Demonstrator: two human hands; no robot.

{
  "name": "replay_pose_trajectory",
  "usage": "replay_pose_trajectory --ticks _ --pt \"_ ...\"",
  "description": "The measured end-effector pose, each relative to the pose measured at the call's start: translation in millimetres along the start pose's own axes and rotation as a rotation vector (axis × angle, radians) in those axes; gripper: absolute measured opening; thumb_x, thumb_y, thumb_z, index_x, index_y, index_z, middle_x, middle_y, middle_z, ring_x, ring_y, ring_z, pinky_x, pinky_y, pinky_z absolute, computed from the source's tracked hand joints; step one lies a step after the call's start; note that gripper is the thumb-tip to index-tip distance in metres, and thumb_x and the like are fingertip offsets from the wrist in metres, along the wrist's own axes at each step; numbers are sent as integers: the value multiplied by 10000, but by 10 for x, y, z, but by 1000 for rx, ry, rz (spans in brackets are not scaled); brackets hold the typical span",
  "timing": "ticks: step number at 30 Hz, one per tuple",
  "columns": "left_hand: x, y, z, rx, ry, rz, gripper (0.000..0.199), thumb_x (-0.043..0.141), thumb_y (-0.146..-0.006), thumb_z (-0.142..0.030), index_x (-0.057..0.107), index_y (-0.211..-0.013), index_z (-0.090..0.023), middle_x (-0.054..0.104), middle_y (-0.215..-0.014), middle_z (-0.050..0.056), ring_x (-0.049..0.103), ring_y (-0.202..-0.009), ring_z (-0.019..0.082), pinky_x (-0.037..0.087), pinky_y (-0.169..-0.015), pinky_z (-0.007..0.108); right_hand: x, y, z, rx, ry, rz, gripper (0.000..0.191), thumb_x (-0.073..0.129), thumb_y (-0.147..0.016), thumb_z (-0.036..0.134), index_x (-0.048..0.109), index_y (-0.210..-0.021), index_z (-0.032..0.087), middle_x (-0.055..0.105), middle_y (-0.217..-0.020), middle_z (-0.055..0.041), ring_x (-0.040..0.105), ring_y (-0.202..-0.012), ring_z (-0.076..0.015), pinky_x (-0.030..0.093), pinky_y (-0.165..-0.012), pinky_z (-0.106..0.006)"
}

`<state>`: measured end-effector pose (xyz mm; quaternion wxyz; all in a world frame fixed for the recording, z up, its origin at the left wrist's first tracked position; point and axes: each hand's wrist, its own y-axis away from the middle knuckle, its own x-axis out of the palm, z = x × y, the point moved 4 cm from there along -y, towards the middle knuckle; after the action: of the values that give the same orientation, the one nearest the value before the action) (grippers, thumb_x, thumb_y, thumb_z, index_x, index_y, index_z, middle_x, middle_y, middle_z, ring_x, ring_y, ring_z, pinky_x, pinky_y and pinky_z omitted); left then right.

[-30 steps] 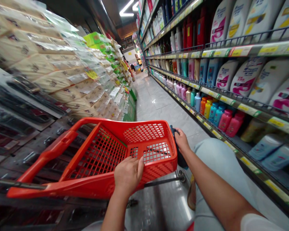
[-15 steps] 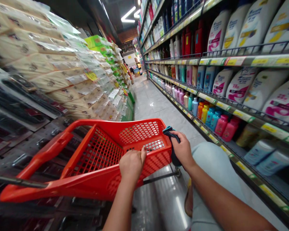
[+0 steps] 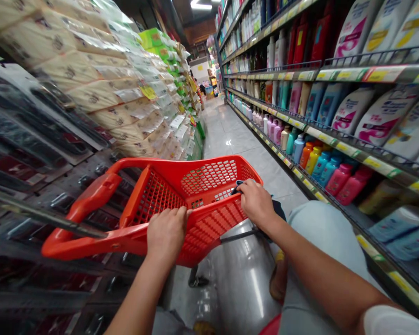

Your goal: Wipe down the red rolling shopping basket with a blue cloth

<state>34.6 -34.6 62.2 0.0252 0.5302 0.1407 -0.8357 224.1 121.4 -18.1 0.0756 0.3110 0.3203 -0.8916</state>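
A red plastic shopping cart (image 3: 209,232) stands in front of me, its basket walls and floor full of holes. My left hand (image 3: 166,235) is closed over the near rim of the basket, fingers wrapped to the inside. Farther along that rim, close to the right-hand corner, my right hand (image 3: 256,203) presses a dark cloth (image 3: 280,209) against the edge. A bit of the cloth pokes out past the fingertips, and more hangs behind the hand. The cart's handle (image 3: 91,195) is at the left, with no hand on it.
Shelves of shampoo bottles (image 3: 351,109) line the right side. On the left rise stacked tissue packs (image 3: 101,83) and a rack of packaged goods (image 3: 31,121). A shiny tiled aisle floor (image 3: 226,135) runs ahead. My bent knee (image 3: 321,228) is right beside the shelf. A dark pole (image 3: 49,214) reaches the handle.
My right hand has moved with the cloth from the basket's corner onto the near rim. My left hand has shifted left along the rim and now wraps over it. The view has turned slightly.
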Motion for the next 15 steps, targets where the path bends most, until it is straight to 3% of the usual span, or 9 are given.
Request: replay_pose_trajectory --ticks 2,4,7,9,11,13,15 --pt "29 -4 -16 3 -3 -8 415 329 -1032 -347 686 -892 -189 740 -794 98 679 -833 277 362 -701 377 71 63 211 -108 9 53 324 507 -842 84 752 -1008 219 687 -1045 -91 598 -947 -249 483 -895 -374" --pt "33 25 18 20 -13 -20 369 357 -1028 -326 689 -936 -193 747 -833 88 675 -864 268 371 -743 379 73 79 261 -136 54 103 354 488 -881 94 736 -1101 218 698 -1121 -90 605 -1014 -244 486 -926 -359" --pt "-17 109 180 39 -72 -86 309 410 -1018 -336 687 -968 -209 744 -839 59 668 -879 274 375 -797 398 -23 -13 48 4 158 113 338 470 -926 123 732 -1123 203 703 -1160 -96 629 -1027 -234 502 -927 -342" --pt "-51 147 298 38 -123 -130 313 426 -1018 -367 674 -920 -204 726 -791 51 663 -841 282 368 -764 400 -79 -81 -97 128 199 68 345 465 -915 108 740 -1103 198 710 -1158 -96 648 -1013 -239 519 -915 -353" --pt "-54 150 352 59 -147 -138 317 436 -1018 -370 647 -850 -202 703 -743 46 654 -789 279 350 -701 388 -53 -106 -82 161 195 43 364 455 -898 87 743 -1090 199 720 -1141 -93 663 -995 -240 533 -916 -366" --pt "-46 126 334 84 -158 -153 322 434 -1021 -351 621 -804 -205 678 -708 42 644 -761 272 331 -666 379 68 -88 117 52 140 70 373 457 -885 76 740 -1091 203 723 -1140 -89 671 -996 -232 537 -930 -366" --pt "-45 92 272 85 -179 -197 336 420 -1028 -331 608 -779 -205 654 -682 43 636 -749 266 325 -659 375 215 -42 392 -143 53 121 385 472 -877 73 721 -1141 201 711 -1187 -88 667 -1031 -221 534 -953 -358"
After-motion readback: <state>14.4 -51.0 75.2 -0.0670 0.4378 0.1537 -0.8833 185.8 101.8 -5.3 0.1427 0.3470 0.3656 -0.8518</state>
